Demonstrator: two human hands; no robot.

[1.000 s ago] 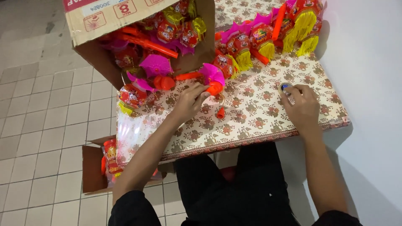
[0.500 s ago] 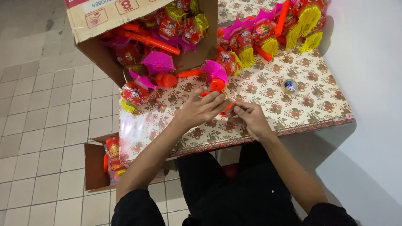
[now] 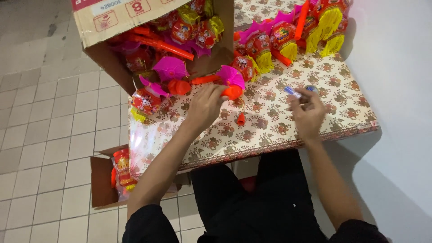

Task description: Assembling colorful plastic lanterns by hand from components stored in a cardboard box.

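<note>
Meanwhile, the left hand (image 3: 204, 108) closes its fingers (image 3: 220, 92) on the orange plastic handle (image 3: 232, 92) of a pink toy lantern near the patterned tabletop's (image 3: 270, 126) middle, while the right hand (image 3: 308, 114) pinches a small blue-and-white cylinder (image 3: 292, 92) beside a round tape roll (image 3: 311, 89) toward the right edge.

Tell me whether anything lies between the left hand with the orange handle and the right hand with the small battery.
Nothing visible does. Between the left hand, gripping the orange handle, and the right hand, pinching the small battery, lies only bare patterned tablecloth. The loose orange cap sits just below that line.
</note>
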